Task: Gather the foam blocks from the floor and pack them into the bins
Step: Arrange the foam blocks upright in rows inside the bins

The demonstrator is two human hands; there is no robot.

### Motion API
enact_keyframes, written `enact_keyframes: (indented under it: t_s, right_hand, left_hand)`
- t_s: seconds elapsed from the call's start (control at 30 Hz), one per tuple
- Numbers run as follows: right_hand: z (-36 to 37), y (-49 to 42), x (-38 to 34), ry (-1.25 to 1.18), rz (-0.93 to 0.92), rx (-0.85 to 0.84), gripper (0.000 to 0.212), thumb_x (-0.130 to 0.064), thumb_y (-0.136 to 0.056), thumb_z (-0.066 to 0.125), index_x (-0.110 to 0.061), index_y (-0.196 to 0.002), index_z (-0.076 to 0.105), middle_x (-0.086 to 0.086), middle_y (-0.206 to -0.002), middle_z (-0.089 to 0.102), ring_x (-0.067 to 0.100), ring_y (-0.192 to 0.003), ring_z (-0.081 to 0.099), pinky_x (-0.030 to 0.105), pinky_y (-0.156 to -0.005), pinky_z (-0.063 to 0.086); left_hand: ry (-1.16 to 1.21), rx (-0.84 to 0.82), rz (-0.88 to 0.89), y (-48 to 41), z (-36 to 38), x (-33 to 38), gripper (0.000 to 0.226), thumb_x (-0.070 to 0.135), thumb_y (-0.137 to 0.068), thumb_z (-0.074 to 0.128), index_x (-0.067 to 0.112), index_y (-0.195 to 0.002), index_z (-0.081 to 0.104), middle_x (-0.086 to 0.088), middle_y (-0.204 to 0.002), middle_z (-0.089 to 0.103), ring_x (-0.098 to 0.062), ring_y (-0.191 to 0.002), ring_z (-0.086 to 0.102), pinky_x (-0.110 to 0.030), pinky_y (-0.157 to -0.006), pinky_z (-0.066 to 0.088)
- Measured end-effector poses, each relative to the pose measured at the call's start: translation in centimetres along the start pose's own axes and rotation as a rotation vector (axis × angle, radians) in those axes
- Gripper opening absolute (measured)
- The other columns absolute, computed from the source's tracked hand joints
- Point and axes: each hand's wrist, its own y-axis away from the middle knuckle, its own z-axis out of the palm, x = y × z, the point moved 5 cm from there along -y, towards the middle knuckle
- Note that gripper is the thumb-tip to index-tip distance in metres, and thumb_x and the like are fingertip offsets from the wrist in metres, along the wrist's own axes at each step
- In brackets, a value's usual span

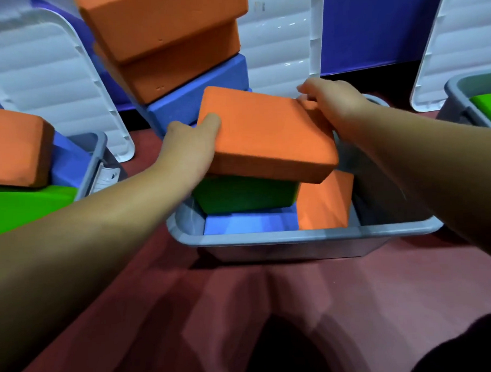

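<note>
The left grip [189, 149], thumb on top and fingers underneath, and the right grip [333, 103], fingers curled over the far corner, are both clamped on the flat orange block [267, 134], which is tilted just above the grey middle bin [297, 235] on the red floor [271, 297]. Inside that bin a green block [244, 194] lies on a blue block [248, 223], with an upright orange block [326, 202] beside them. Behind the bin a leaning stack [177, 62] of two orange blocks on a blue one stands near white lids [283, 43], and partly filled bins sit at the far left [94, 158] and far right [459, 92].
</note>
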Motion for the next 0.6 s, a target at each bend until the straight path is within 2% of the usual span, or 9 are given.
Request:
enact_keyframes:
  t_s: [0.07, 0.1, 0.13, 0.2, 0.27, 0.37, 0.43, 0.5, 0.6]
  right_hand:
    - [1.2, 0.1, -0.3, 0.007, -0.008, -0.012, 0.031, -0.047, -0.080, 0.069, -0.018, -0.089, 0.072, -0.002, -0.080, 0.071, 0.019, -0.076, 0.064, 0.034, -0.077, 0.047]
    - [1.8, 0.2, -0.4, 0.030, -0.016, -0.014, 0.032, -0.046, -0.080, 0.070, -0.017, -0.093, 0.074, 0.000, -0.084, 0.073, 0.020, -0.080, 0.066, 0.035, -0.078, 0.049]
    - [2.4, 0.3, -0.6, 0.063, -0.033, -0.019, 0.034, -0.043, -0.079, 0.070, -0.015, -0.098, 0.075, 0.003, -0.089, 0.073, 0.022, -0.084, 0.068, 0.036, -0.079, 0.050]
    - [3.5, 0.4, -1.3, 0.154, -0.080, -0.045, 0.035, -0.037, -0.081, 0.067, -0.012, -0.105, 0.075, 0.008, -0.101, 0.075, 0.027, -0.096, 0.070, 0.041, -0.091, 0.054]
    - [4.1, 0.8, -1.9, 0.225, -0.113, -0.070, 0.036, -0.033, -0.081, 0.063, -0.012, -0.108, 0.076, 0.011, -0.110, 0.074, 0.030, -0.106, 0.069, 0.045, -0.100, 0.052]
    - [3.8, 0.7, -2.1, 0.256, -0.125, -0.066, 0.038, -0.034, -0.077, 0.061, -0.016, -0.106, 0.077, 0.008, -0.109, 0.074, 0.027, -0.101, 0.069, 0.042, -0.097, 0.055]
    - [3.2, 0.5, -1.8, 0.224, -0.121, -0.073, 0.035, -0.030, -0.080, 0.063, -0.014, -0.107, 0.077, 0.009, -0.103, 0.073, 0.022, -0.087, 0.067, 0.033, -0.082, 0.056]
    - [2.4, 0.2, -1.4, 0.170, -0.104, -0.068, 0.031, -0.024, -0.084, 0.065, -0.008, -0.109, 0.075, 0.009, -0.094, 0.068, 0.021, -0.080, 0.063, 0.031, -0.072, 0.054]
    - [1.1, -0.3, -0.2, 0.138, -0.058, -0.059, 0.035, -0.027, -0.089, 0.065, -0.003, -0.112, 0.073, 0.009, -0.099, 0.074, 0.030, -0.087, 0.072, 0.041, -0.084, 0.061]
  left_hand:
    - [-0.096, 0.007, -0.018, -0.5, -0.7, -0.7, 0.056, 0.052, -0.093, 0.050, 0.008, -0.127, 0.049, -0.001, -0.098, 0.056, -0.026, -0.089, 0.061, -0.041, -0.077, 0.058]
    - [-0.128, -0.008, -0.048, -0.6, -0.9, -1.0, 0.055, 0.048, -0.097, 0.047, 0.005, -0.132, 0.049, -0.004, -0.101, 0.058, -0.025, -0.087, 0.060, -0.039, -0.076, 0.057]
    - [-0.199, -0.017, -0.070, -0.7, -1.1, -1.3, 0.055, 0.043, -0.100, 0.043, 0.003, -0.138, 0.048, -0.009, -0.111, 0.061, -0.028, -0.092, 0.060, -0.038, -0.080, 0.054]
    - [-0.365, 0.011, -0.045, -0.9, -1.7, -1.9, 0.055, 0.034, -0.105, 0.039, -0.001, -0.147, 0.040, -0.021, -0.139, 0.054, -0.039, -0.117, 0.056, -0.041, -0.099, 0.046]
    - [-0.479, 0.065, 0.023, -0.9, -2.5, -2.0, 0.058, 0.035, -0.101, 0.046, -0.001, -0.146, 0.035, -0.023, -0.150, 0.044, -0.044, -0.130, 0.050, -0.046, -0.106, 0.041]
    - [-0.626, 0.099, 0.241, -0.6, -2.5, -1.5, 0.055, 0.032, -0.094, 0.055, 0.002, -0.136, 0.037, -0.020, -0.144, 0.040, -0.046, -0.130, 0.048, -0.051, -0.100, 0.040]
    - [-0.710, 0.115, 0.399, -0.1, -1.9, -0.4, 0.049, 0.028, -0.090, 0.058, 0.004, -0.130, 0.040, -0.020, -0.139, 0.041, -0.045, -0.127, 0.045, -0.053, -0.100, 0.041]
    - [-0.812, 0.116, 0.584, 0.5, -0.6, 1.0, 0.043, 0.027, -0.088, 0.059, 0.007, -0.124, 0.046, -0.018, -0.132, 0.043, -0.042, -0.122, 0.044, -0.052, -0.097, 0.042]
    - [-0.895, 0.069, 0.816, 1.1, 2.3, 2.7, 0.033, 0.026, -0.088, 0.057, 0.010, -0.117, 0.054, -0.014, -0.122, 0.048, -0.039, -0.115, 0.045, -0.047, -0.088, 0.039]
